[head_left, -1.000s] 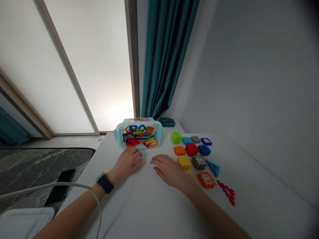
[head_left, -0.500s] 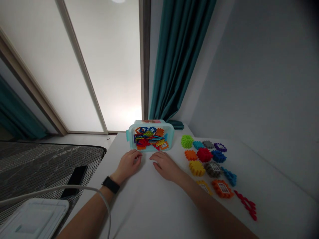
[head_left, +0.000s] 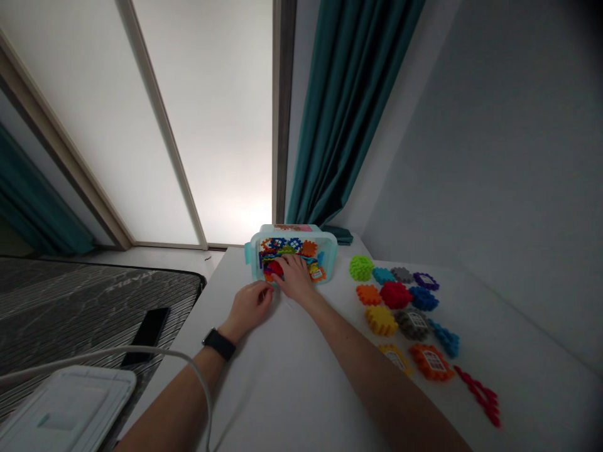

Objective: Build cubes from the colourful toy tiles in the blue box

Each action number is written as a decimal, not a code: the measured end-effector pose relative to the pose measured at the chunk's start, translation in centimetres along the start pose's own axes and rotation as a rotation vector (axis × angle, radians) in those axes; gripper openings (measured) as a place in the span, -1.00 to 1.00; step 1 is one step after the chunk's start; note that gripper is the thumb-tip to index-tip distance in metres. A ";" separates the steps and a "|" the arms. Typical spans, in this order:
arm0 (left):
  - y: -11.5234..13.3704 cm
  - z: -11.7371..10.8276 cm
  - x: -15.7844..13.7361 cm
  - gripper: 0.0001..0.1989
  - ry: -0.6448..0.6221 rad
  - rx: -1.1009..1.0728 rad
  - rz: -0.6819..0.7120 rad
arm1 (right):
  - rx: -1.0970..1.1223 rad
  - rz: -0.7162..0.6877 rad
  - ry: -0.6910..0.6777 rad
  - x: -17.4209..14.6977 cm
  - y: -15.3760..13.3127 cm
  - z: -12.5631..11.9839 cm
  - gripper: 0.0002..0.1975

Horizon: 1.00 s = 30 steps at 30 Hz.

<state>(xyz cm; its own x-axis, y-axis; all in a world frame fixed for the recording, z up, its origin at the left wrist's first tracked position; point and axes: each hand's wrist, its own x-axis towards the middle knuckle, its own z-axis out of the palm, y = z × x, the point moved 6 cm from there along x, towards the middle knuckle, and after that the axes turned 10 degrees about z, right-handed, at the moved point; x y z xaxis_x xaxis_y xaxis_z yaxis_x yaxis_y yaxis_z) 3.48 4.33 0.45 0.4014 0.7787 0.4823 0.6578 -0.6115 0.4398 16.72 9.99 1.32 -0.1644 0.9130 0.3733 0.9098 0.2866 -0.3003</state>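
A light-teal plastic bin (head_left: 332, 254) lies on its side at the far end of the table, its mouth facing me. Many toy building pieces (head_left: 308, 248) in mixed colours fill it, several gear-edged. My right hand (head_left: 296, 279) reaches into the mouth, fingers stretched over the pieces near a red piece (head_left: 275, 269). Whether its fingertips grip any piece I cannot see. My left hand (head_left: 249, 307) rests on the table just before the bin's near rim, its fingers curled together. What they hold, if anything, is hidden.
Sorted stacks of pieces stand at right, among them a lime-green stack (head_left: 361, 268), a red stack (head_left: 396, 294) and an orange stack (head_left: 431, 362). A white cable (head_left: 141, 349) crosses my left forearm. At lower left are a white lid (head_left: 70, 402) and a black phone (head_left: 147, 334).
My right hand has moved forward from the tabletop into the bin's mouth. My left hand stays before the bin, its fingers curled closer. The whole view has shifted slightly.
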 end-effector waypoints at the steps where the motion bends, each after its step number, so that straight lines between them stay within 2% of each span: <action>1: -0.1 0.0 0.0 -0.81 0.003 -0.002 -0.007 | -0.009 0.009 -0.005 0.1 -0.1 0.3 -0.64; 7: -0.4 0.0 0.0 -0.79 0.019 -0.013 -0.037 | -0.027 -0.006 -0.035 -0.1 0.1 0.5 -0.73; 13: -0.2 0.0 0.0 -0.80 0.015 -0.023 -0.027 | -0.009 -0.055 -0.027 -1.1 0.7 -1.0 -0.79; 21: 0.0 0.2 -0.1 -0.85 0.006 -0.025 -0.006 | 0.024 -0.028 0.041 -3.1 1.4 -2.9 -0.86; 25: 0.5 0.3 -0.2 -0.84 0.020 0.011 0.043 | 0.036 -0.006 0.059 -4.8 1.6 -3.6 -0.92; 30: 1.8 0.2 -0.2 -0.74 0.069 -0.011 0.206 | 0.077 -0.007 0.059 -7.0 1.6 -4.2 -0.96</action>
<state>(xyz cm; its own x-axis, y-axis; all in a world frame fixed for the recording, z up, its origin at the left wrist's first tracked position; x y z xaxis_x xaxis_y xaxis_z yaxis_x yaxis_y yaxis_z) 4.71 3.09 1.04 0.4813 0.6261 0.6135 0.5592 -0.7583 0.3351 20.94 2.88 1.88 -0.1462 0.8927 0.4263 0.8762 0.3169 -0.3631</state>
